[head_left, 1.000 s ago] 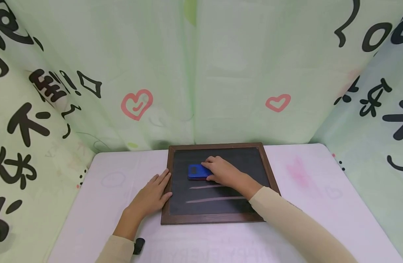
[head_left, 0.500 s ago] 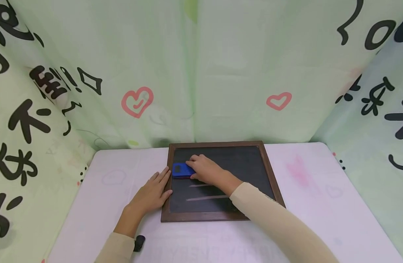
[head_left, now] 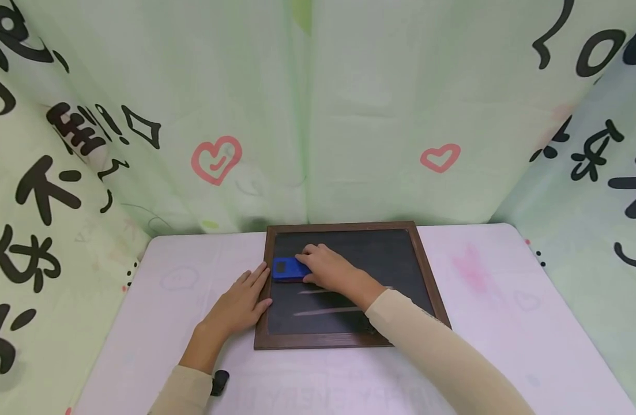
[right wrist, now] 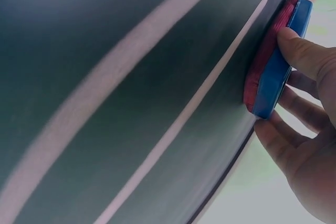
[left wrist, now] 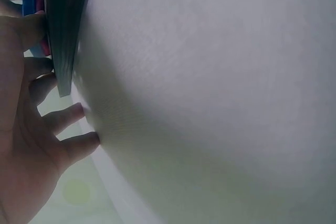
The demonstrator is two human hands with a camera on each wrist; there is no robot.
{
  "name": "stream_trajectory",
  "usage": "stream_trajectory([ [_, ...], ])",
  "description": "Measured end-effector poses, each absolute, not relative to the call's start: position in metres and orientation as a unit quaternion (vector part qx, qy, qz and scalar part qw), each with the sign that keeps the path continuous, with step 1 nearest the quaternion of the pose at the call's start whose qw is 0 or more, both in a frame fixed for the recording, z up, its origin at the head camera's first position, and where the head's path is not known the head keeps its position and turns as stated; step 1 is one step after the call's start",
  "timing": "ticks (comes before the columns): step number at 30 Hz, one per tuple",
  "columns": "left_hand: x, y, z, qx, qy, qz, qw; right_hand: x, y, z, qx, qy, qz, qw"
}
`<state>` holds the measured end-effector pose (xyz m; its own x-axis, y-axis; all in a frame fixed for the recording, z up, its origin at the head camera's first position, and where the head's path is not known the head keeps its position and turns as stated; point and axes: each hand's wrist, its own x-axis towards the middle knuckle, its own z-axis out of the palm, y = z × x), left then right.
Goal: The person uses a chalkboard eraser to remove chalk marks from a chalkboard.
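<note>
Pale green curtain [head_left: 359,104] with black characters and pink hearts hangs on three sides of a pale pink counter [head_left: 504,323]. A chalkboard [head_left: 380,259] in a dark wood frame lies flat at the far middle of the counter, close to the curtain.

Right hand [head_left: 332,270] is on the board's far-left part, fingers [right wrist: 302,56] curled round a blue eraser [head_left: 288,269]; thumb on its near long edge, the other fingers wrapped over the far side. Eraser has a blue plastic back and a red felt pad; in the right wrist view the pad lies flat against the dark surface. The eraser sits at the left edge of the writing area, just inside the left frame rail. Two pale chalk lines [head_left: 325,312] run left-right on the board, near of the eraser, one behind the other. Beige sleeve [head_left: 442,357] crosses the board's near-right corner.

Left hand [head_left: 238,306] lies flat on the counter, fingers straight and slightly spread, holding nothing; fingertips touch the outer side of the left frame rail, just beside the eraser. In the left wrist view the fingers [left wrist: 68,116] rest on the counter surface against the frame edge. A small black object [head_left: 219,383] sits at the left wrist; can't tell what it is.
</note>
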<state>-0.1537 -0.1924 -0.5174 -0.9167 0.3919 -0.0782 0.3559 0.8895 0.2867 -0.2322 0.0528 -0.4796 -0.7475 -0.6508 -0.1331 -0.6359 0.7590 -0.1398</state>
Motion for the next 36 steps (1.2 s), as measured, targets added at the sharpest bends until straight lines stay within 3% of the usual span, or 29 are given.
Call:
stream_trajectory([
  [13, -0.152, -0.192, -0.516, 0.201, 0.967, 0.142, 0.065, -0.233, 0.101, -0.478, -0.309, 0.942, -0.077, 0.107],
  [36, -0.156, -0.193, -0.520, 0.198, 0.967, 0.140, 0.075, -0.214, 0.225, -0.484, -0.240, 0.961, -0.128, 0.040],
])
